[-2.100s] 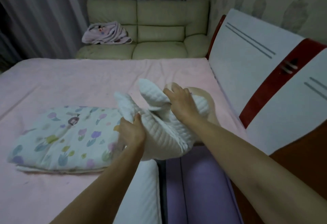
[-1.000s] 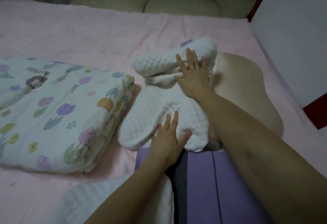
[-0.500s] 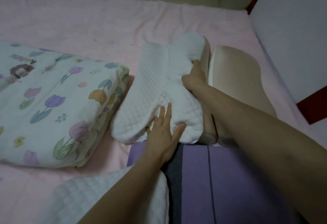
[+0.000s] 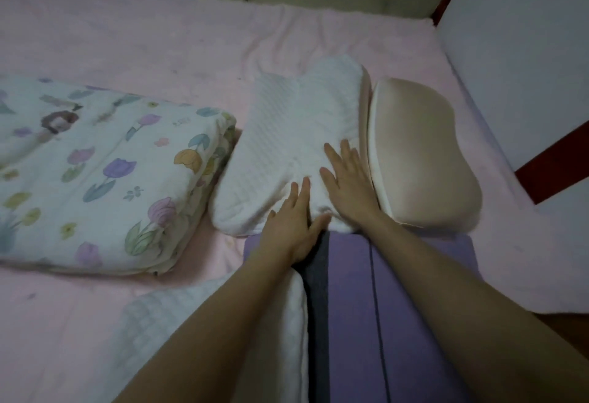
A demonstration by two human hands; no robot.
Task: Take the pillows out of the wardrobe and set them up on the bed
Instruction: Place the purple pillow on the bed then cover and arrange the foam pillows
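pressing flat on the white pillow (image 4: 296, 135) with left hand (image 4: 291, 227) and right hand (image 4: 347, 179), fingers straight, gripping nothing. lying on the bed (image 4: 159, 36) between quilt (image 4: 95, 173) and beige pillow (image 4: 417, 154).

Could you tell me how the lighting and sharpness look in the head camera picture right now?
Head view: dim, soft room light with no glare; the white quilted pillow is a little washed out, and both hands cast only faint shadows; wide-angle bending shows at the headboard; edges look slightly soft.
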